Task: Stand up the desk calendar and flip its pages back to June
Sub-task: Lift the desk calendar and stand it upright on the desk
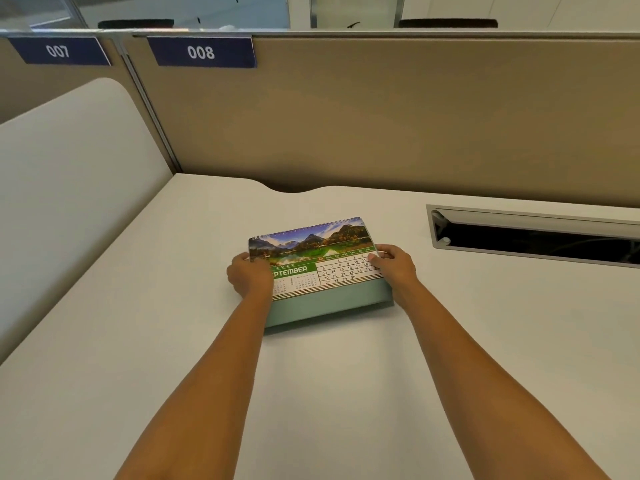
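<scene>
Where the white desk meets the tan partition, a metal-rimmed cable slot is sunk into its top, to the right of the calendar and apart from it; its inside is dark, and what lies in it cannot be told. The desk calendar sits in the middle of the desk, its spiral-bound edge toward the partition, its pale green base toward the person, the page face tilted low. The top page shows a mountain lake photo, "2026", a green band reading "PTEMBER" with the first letters hidden behind the left hand, weekday headings, and dates running to 30. Above and to the left of the calendar, two blue labels on the partition read "007" and "008".

The left hand grips the calendar's left edge, fingers curled around it, thumb lying on the page. The right hand clasps the right edge, thumb on the date grid, fingers wrapped behind.
</scene>
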The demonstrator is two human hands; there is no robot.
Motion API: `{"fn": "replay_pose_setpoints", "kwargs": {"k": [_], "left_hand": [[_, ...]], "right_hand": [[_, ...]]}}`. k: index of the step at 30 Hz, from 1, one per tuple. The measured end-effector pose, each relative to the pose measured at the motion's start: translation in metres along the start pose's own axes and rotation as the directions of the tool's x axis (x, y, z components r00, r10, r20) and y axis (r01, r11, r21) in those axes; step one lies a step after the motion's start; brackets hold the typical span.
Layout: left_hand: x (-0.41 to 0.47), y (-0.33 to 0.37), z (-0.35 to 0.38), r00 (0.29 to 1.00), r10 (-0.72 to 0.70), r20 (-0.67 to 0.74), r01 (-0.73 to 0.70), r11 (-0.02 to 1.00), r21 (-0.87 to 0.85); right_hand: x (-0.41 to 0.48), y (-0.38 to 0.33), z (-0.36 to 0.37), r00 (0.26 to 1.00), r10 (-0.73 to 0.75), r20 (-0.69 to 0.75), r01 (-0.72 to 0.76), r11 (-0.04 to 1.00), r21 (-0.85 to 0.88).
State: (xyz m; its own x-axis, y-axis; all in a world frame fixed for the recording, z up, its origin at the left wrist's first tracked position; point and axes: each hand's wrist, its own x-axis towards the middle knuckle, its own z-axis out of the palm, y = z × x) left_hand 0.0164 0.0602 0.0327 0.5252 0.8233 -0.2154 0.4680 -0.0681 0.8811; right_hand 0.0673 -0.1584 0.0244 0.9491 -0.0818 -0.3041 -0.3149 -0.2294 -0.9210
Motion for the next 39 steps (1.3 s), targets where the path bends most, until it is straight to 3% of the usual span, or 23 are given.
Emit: {"fn": "replay_pose_setpoints", "kwargs": {"k": [4, 8, 15, 32, 35, 39], "left_hand": [[-0.003, 0.021, -0.019, 1.0, 0.003, -0.003, -0.004, 0.978, -0.207], [-0.008, 0.041, -0.043, 0.996, 0.082, 0.036, -0.071, 0.966, -0.25], [-0.02, 0.054, -0.084, 0.994, 0.111, -0.024, -0.113, 0.937, -0.33], [-0.031, 0.03, -0.086, 0.991, 0.125, -0.048, -0.134, 0.925, -0.355], [-0.031, 0.029, -0.088, 0.991, 0.123, -0.061, -0.136, 0.93, -0.342], [-0.033, 0.029, -0.095, 0.978, 0.158, -0.134, -0.191, 0.939, -0.285]], "right_hand": [[-0.01, -0.017, -0.003, 0.995, -0.095, 0.018, 0.093, 0.992, 0.088], [-0.021, -0.043, 0.001, 0.981, -0.177, 0.075, 0.171, 0.982, 0.081], [-0.047, -0.081, 0.012, 0.952, -0.274, 0.139, 0.262, 0.96, 0.098], [-0.054, -0.075, 0.021, 0.966, -0.197, 0.167, 0.18, 0.978, 0.109], [-0.052, -0.075, 0.018, 0.975, -0.195, 0.105, 0.193, 0.981, 0.032], [-0.045, -0.078, 0.011, 0.954, -0.292, -0.066, 0.265, 0.926, -0.27]]}}
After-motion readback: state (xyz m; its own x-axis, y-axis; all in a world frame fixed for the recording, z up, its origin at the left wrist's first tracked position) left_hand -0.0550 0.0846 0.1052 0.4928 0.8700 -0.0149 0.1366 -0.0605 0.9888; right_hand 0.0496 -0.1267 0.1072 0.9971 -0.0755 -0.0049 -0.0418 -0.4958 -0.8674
